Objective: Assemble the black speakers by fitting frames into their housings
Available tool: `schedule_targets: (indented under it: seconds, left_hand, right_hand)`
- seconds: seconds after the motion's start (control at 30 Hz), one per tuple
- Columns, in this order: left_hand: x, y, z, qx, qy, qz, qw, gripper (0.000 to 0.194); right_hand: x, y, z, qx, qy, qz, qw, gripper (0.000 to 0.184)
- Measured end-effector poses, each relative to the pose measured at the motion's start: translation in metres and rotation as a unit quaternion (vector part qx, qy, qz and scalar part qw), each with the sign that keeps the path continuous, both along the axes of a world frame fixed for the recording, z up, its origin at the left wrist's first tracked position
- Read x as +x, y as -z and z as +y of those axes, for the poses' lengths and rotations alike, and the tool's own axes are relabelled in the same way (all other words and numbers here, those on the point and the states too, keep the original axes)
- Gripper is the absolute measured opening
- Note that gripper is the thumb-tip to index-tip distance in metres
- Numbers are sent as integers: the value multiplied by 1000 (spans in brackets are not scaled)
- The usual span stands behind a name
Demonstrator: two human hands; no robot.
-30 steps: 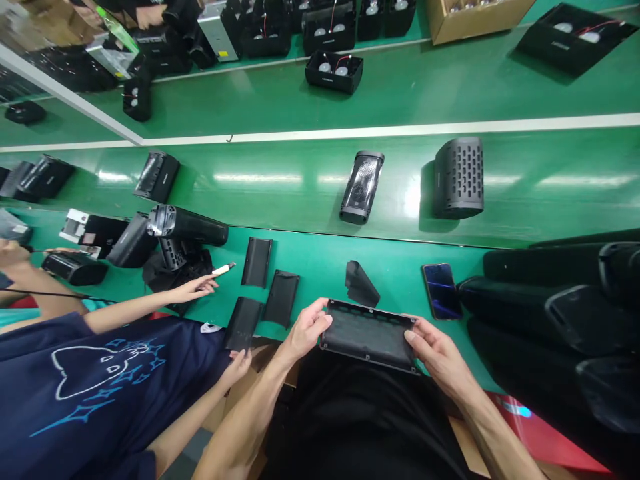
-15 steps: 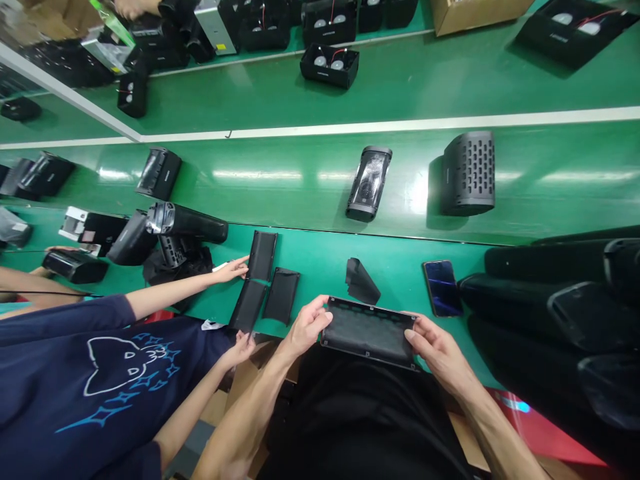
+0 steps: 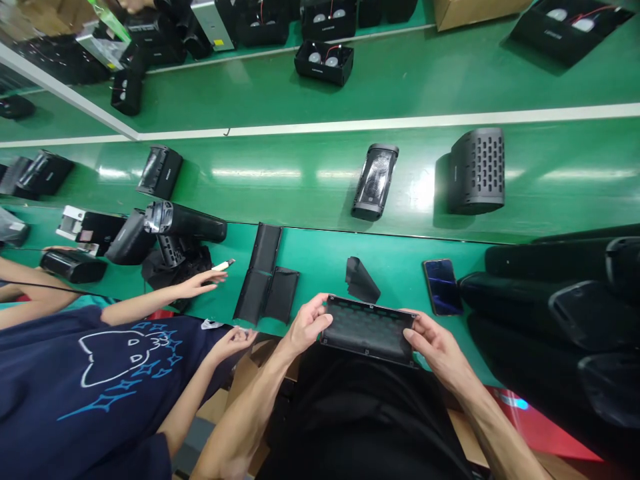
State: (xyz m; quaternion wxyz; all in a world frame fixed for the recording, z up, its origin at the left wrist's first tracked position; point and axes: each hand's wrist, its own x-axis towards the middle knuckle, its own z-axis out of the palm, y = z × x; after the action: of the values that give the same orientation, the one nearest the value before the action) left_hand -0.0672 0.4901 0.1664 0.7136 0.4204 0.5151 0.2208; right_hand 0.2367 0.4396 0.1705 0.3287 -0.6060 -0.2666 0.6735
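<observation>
I hold a black rectangular speaker panel [image 3: 369, 330] over the near edge of the green bench [image 3: 320, 257], inner side up. My left hand [image 3: 307, 325] grips its left end and my right hand [image 3: 434, 345] grips its right end. A small black folded piece [image 3: 360, 281] lies just beyond the panel. A dark phone [image 3: 440, 287] lies to the right of it.
A person in a navy shirt [image 3: 95, 387] sits at my left; one of their hands [image 3: 200, 283] holds a small white tool, the other hand [image 3: 235, 340] rests near three black panels [image 3: 265, 277]. Speakers [image 3: 375, 181] [image 3: 475, 172] ride the conveyor. Black housings [image 3: 560, 300] are stacked at right.
The neighbour pushed the loose black panels together and drew the hand with the white tool back left. The conveyor speakers drifted right. My hands and the panel barely moved.
</observation>
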Motion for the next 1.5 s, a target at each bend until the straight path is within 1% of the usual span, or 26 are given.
schedule_targets:
  seconds: [0.17, 0.27, 0.47, 0.8, 0.93, 1.1, 1.2, 1.3, 1.37, 1.43, 1.5]
  left_hand:
    - [0, -1, 2, 17, 10, 31, 999, 46]
    - [1, -5, 5, 21, 17, 28, 999, 42]
    - [3, -7, 7, 13, 17, 27, 999, 46]
    - [2, -2, 6, -2, 4, 18, 1000, 49]
    - [1, 2, 5, -5, 3, 22, 1000, 52]
    - [-1, 6, 5, 2, -10, 23, 1000, 52]
    - [2, 10, 4, -21, -36, -13, 999, 55]
    - [8, 13, 6, -77, -74, -65, 992, 63]
    - [12, 15, 8, -101, -100, -93, 985, 69]
    - [14, 18, 11, -108, -126, -131, 977, 76]
    - [17, 21, 12, -103, -144, -185, 967, 87]
  right_hand:
    - [-1, -1, 2, 9, 3, -6, 1000, 50]
    - [-1, -1, 4, 9, 2, -3, 1000, 50]
    - [-1, 0, 4, 9, -9, -6, 1000, 52]
    - [-1, -1, 6, 16, -16, -34, 999, 51]
    - [-2, -3, 8, 5, -6, -6, 1000, 49]
    - [-1, 2, 6, -6, 0, 1, 1000, 50]
    - [-3, 4, 5, -32, 23, 27, 999, 44]
    - [-10, 2, 8, -72, 82, 72, 991, 42]
    - [-13, 1, 11, -85, 115, 98, 985, 42]
    - [-15, 1, 13, -83, 120, 117, 982, 38]
    - [-16, 3, 16, -72, 117, 116, 984, 34]
